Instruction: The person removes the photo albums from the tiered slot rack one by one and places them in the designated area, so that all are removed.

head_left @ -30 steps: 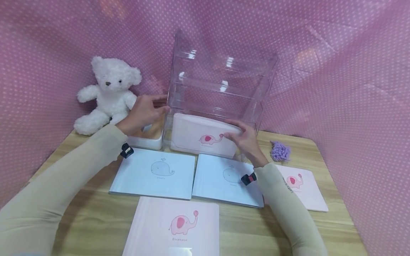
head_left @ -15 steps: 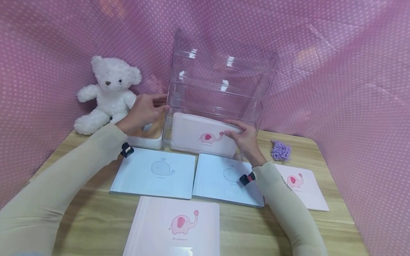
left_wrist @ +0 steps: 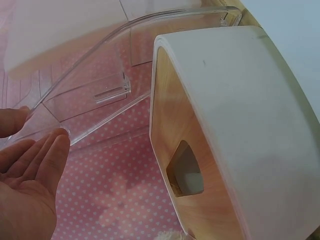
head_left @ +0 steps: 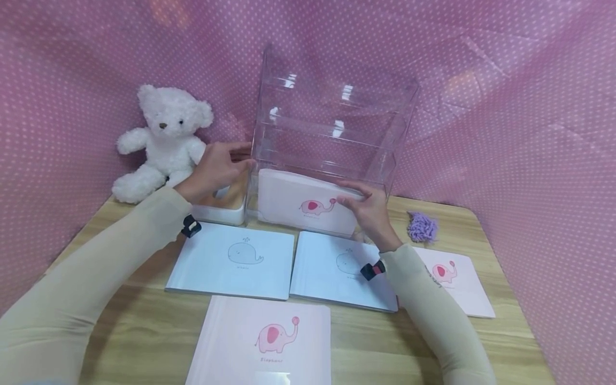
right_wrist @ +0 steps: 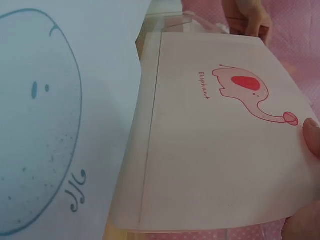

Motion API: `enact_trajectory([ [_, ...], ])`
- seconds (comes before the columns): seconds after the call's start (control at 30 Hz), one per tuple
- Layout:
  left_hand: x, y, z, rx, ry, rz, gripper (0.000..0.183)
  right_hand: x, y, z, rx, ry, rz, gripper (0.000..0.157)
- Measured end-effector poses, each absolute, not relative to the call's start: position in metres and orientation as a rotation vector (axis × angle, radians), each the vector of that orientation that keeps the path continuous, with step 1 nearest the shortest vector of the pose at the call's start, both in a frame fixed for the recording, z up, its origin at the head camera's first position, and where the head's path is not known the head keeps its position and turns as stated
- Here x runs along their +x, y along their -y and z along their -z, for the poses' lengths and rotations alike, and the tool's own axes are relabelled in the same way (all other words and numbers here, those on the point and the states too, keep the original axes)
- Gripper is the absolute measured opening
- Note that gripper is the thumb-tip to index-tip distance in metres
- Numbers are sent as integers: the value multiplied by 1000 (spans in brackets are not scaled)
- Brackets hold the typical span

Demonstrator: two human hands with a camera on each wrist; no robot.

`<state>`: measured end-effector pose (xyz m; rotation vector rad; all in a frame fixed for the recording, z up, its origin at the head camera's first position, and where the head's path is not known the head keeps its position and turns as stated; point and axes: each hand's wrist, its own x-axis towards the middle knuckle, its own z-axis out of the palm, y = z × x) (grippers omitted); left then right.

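In the head view, a clear plastic rack (head_left: 332,140) with several tiers stands at the back. My left hand (head_left: 218,167) pinches its left side edge; in the left wrist view, the thumb and fingers (left_wrist: 52,160) lie on either side of that edge. A pink elephant book (head_left: 284,198) leans upright in the rack's lowest tier. My right hand (head_left: 369,211) holds the book at its upper right corner, thumb on the cover; the other fingers are mostly hidden behind it. The right wrist view shows the elephant cover (right_wrist: 200,150) close up beside a whale book (right_wrist: 45,150).
Two blue whale books (head_left: 207,267) lie side by side before the rack. Other pink elephant books lie at the front (head_left: 231,342) and at the right (head_left: 469,294). A white-rimmed wooden box (head_left: 218,215), a white teddy bear (head_left: 168,139) and a purple knitted piece (head_left: 422,227) stand about.
Almost nothing differs. The book in the rack and both hands hold nearly the same place; the whole view has shifted very slightly.
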<state>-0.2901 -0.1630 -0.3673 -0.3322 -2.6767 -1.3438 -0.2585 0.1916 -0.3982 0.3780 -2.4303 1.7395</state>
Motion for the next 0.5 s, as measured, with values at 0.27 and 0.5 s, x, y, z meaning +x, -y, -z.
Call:
enact_trajectory([
  [0.27, -291, 161, 367, -337, 2672, 1322, 48, -255, -200, 385, 351, 2356, -1742, 33],
  [0.5, -290, 160, 366, -333, 2669, 1315, 48, -242, -211, 367, 378, 2221, -1765, 33],
])
